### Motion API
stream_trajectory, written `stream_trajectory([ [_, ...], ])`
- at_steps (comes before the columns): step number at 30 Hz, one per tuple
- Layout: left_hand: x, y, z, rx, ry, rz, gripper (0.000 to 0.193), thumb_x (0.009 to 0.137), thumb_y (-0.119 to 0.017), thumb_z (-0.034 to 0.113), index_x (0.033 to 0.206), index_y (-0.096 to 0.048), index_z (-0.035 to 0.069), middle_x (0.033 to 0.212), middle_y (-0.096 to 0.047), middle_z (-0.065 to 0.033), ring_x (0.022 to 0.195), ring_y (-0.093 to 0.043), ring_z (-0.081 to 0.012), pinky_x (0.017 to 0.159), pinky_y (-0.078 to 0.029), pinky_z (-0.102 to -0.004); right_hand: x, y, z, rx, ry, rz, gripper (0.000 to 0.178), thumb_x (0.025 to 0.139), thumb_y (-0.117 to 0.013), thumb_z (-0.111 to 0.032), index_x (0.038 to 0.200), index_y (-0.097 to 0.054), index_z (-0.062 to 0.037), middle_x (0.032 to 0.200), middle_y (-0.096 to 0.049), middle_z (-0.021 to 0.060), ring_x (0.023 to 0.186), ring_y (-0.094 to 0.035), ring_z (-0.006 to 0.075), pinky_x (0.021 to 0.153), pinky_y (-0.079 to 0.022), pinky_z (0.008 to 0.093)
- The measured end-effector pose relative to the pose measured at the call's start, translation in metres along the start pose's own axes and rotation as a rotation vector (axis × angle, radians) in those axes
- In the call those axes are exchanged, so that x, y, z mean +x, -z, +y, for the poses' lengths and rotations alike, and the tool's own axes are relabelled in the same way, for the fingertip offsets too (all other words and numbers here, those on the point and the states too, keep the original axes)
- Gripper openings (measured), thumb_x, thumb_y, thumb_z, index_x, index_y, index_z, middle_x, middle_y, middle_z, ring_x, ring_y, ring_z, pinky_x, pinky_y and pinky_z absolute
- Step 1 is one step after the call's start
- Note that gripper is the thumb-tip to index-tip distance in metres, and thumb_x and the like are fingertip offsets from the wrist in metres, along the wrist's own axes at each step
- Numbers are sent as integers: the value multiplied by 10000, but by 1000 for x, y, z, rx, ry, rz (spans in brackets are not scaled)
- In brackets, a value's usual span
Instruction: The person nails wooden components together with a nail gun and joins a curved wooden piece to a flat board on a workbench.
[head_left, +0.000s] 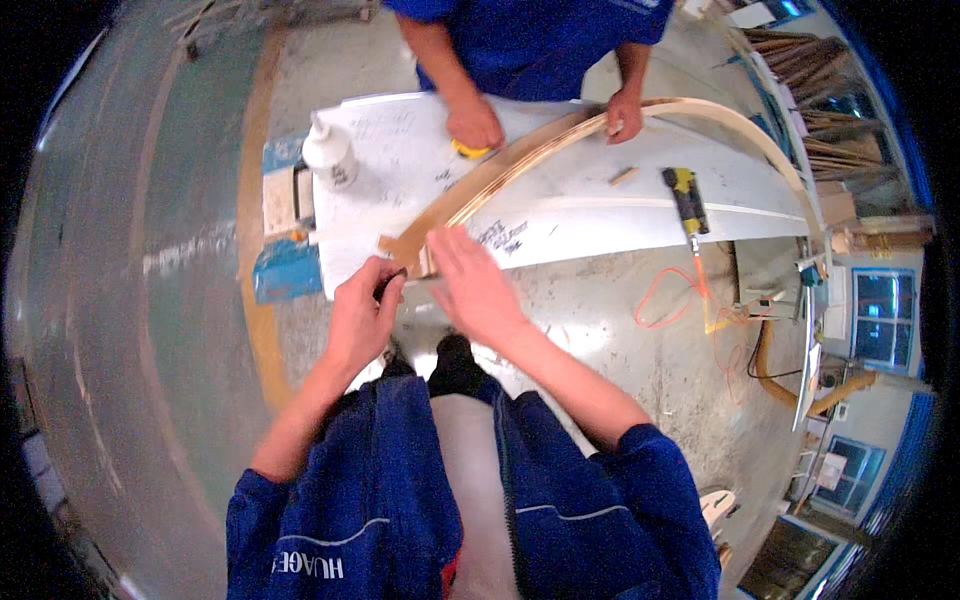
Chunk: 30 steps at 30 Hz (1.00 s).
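A long curved wooden strip (506, 180) arches across the white-topped table, its near end between my hands. My left hand (362, 310) is closed at that end, thumb and fingers pinched round a small dark thing that I cannot make out. Flat against the strip's near end lies my right hand (474, 286), its fingers stretched out and held together. Across the table, a co-worker in blue has one hand (623, 116) on the strip farther along. The co-worker's other hand (475, 124) rests on a yellow object (468, 150), perhaps a tape measure.
A white squeeze bottle (329, 152) stands at the left of the white table (380, 125). To the right lie a small wood piece (624, 177) and a yellow-and-black air tool (685, 200) with an orange hose (668, 322) looping to the floor. Stacked wood strips (795, 70) fill the far right.
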<state>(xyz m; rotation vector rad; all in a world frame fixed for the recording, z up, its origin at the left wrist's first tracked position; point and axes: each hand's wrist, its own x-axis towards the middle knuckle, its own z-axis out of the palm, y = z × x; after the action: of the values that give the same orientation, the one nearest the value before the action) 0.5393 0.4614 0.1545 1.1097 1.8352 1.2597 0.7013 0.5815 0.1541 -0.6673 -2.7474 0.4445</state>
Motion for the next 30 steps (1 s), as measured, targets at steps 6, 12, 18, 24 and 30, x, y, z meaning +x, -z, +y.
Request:
stream_trajectory([
  [6, 37, -1, -1, 164, -343, -21, 130, 875, -657, -37, 1001, -683, -24, 932, -657, -167, 808, -670, -298, 708, -540, -363, -30, -11, -7, -199, 30, -52, 628, 923, -622, -188, 1470, -395, 20, 1457, -492, 215, 1369, -466, 369, 1140, -352, 456],
  [12, 57, -13, 12, 465, -470, -95, 107, 881, -656, 74, 962, -715, 36, 861, -633, -156, 783, -647, -373, 688, -532, -451, -72, -10, -28, 67, -157, 60, 453, 901, -658, -153, 1337, -578, -59, 1403, -552, 200, 1302, -523, 387, 1095, -405, 468],
  [18, 20, -17, 12, 501, -559, -134, 66, 873, -662, 131, 880, -715, 92, 818, -643, -135, 758, -653, -353, 639, -529, -458, -97, -16, 3, 312, -529, 312, 384, 913, -659, -124, 1286, -626, -39, 1299, -632, 209, 1187, -609, 399, 1025, -481, 446],
  [24, 28, -15, 15, 691, -466, -69, 96, 875, -676, 122, 941, -738, 91, 851, -672, -136, 769, -664, -358, 681, -539, -448, -81, -39, 40, 866, -687, 341, 382, 941, -687, -208, 1252, -626, 8, 1168, -697, 165, 1012, -677, 229, 862, -539, 329],
  [30, -22, 13, 6, 400, -248, -58, 150, 900, -673, 50, 1034, -740, 35, 820, -665, -122, 767, -667, -250, 668, -529, -361, -1, -63, 32, 1272, -733, 227, 381, 887, -773, -282, 1068, -623, 18, 946, -690, 103, 852, -647, 158, 748, -526, 292],
])
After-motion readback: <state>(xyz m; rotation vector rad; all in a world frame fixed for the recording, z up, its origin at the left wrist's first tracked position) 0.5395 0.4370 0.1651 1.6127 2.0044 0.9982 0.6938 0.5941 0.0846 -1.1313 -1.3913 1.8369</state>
